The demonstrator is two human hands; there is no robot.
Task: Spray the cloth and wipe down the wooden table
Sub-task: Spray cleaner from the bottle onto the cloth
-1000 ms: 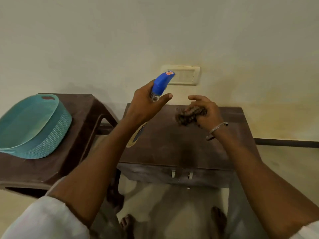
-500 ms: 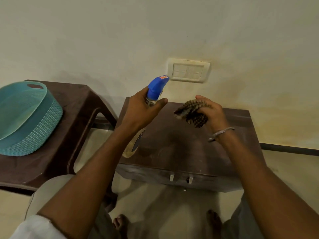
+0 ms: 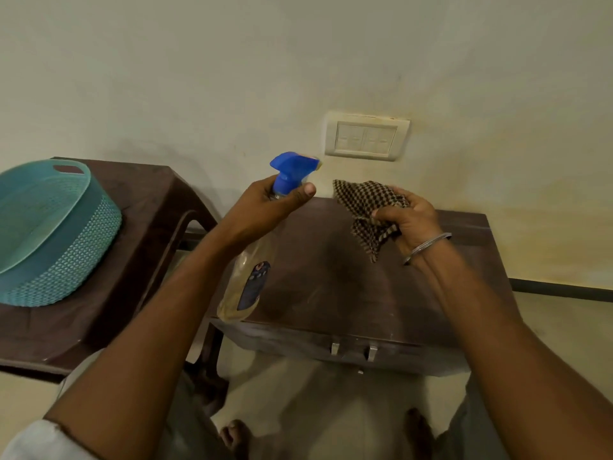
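Seemingly a home room: wall switch plate (image 3: pixel 365 138) above the right hand (image 3: pixel 409 224), teal plastic basket (image 3: pixel 49 234) on a brown stool (image 3: pixel 139 227) left of the left hand (image 3: pixel 262 210), bare feet (image 3: pixel 235 436) below.

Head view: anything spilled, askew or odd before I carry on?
Nothing spilled or broken. The left hand grips the spray bottle, nozzle aimed at the checked cloth held in the right hand above the wooden table. Only oddity: the teal basket on the side stool looks tipped, though the wide lens may cause that.
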